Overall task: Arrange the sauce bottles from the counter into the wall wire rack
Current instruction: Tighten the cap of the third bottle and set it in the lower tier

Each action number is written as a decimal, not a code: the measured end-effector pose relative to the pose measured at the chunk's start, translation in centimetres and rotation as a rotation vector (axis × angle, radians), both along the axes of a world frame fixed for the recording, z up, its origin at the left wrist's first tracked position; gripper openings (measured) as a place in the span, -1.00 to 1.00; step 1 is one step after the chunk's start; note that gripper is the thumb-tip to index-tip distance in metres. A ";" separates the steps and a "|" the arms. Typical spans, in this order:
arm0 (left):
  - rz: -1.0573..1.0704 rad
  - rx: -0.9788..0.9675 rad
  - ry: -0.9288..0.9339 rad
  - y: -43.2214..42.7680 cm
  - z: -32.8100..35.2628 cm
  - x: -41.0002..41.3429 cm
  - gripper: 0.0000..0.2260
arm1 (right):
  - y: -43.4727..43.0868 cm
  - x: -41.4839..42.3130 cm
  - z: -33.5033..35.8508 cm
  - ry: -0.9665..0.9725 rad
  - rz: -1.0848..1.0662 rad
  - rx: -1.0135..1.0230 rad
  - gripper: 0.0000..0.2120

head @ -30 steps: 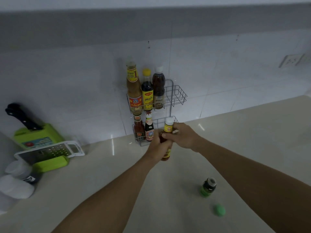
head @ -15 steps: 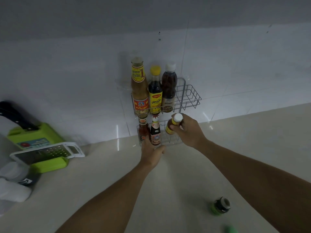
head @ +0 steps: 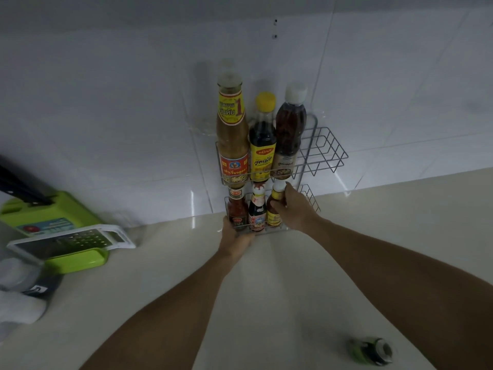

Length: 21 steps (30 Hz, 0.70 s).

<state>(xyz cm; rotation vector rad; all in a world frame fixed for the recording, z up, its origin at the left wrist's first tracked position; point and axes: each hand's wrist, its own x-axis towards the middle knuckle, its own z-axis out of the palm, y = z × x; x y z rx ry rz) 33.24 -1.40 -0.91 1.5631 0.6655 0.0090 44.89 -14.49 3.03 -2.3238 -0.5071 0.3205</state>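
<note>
A two-tier wall wire rack (head: 324, 153) hangs on the tiled wall. Its upper shelf holds three tall bottles: a tan sauce bottle (head: 231, 134), a dark one with a yellow cap (head: 262, 140) and a brown one with a white cap (head: 289, 129). The lower shelf holds a red chili bottle (head: 237, 209) and a dark small bottle (head: 257, 209). My right hand (head: 294, 209) grips a small yellow-labelled, white-capped bottle (head: 274, 206) standing in the lower shelf beside them. My left hand (head: 234, 237) holds the lower shelf's front bottom edge.
A small green jar (head: 370, 351) lies on the beige counter (head: 266, 289) at the lower right. At the left sit a green knife block (head: 45, 212), a white grater (head: 72, 240) over a green tray, and white containers (head: 18, 303).
My right hand carried the small yellow-labelled bottle up from in front of the rack into the lower shelf. My left hand let go of it and moved to the rack's bottom edge.
</note>
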 end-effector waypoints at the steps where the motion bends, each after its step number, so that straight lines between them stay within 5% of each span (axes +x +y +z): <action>1: -0.007 -0.007 -0.017 0.0 0.0 -0.2 -0.44 | 0.1 0.1 -0.4 0.016 -0.004 -0.011 -0.74; 10: -0.027 -0.034 -0.032 0.2 0.1 -0.5 -0.38 | 0.4 0.0 -1.2 0.057 -0.016 -0.016 -0.72; 21: -0.023 -0.005 0.041 0.2 1.6 -0.3 -0.58 | -0.5 0.1 -0.1 0.176 0.036 -0.070 -0.50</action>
